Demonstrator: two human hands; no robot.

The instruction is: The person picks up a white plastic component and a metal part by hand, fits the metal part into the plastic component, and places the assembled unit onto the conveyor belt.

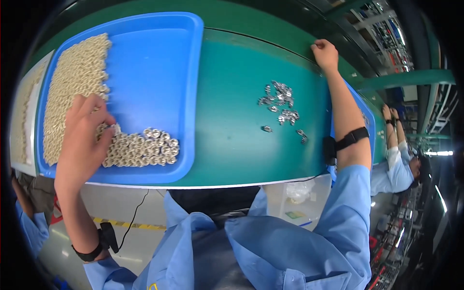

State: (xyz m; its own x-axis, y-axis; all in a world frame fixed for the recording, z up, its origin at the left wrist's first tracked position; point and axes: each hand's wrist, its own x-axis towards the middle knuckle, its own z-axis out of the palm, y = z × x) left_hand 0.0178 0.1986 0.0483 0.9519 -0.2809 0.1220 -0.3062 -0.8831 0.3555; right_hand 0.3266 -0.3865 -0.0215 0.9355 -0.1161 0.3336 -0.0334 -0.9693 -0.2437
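A blue tray (189,96) holds tightly packed rows of small cream-coloured round parts (77,72) along its left side. In its near part stands a group of similar parts with shiny metal tops (145,149). My left hand (84,133) is over the tray where these two groups meet, thumb and fingers pinched on a small metal-topped part (116,129). My right hand (326,55) is stretched to the far right of the table, fingers curled together; what they hold, if anything, is hidden. Loose shiny metal pieces (282,94) lie scattered on the green table between the tray and my right arm.
The green table (232,135) carries a second blue tray (360,104), partly behind my right forearm. A white tray (29,116) with more cream parts adjoins at the left. Other people (396,169) work at the right and lower left. A clear bin (299,200) sits below the table edge.
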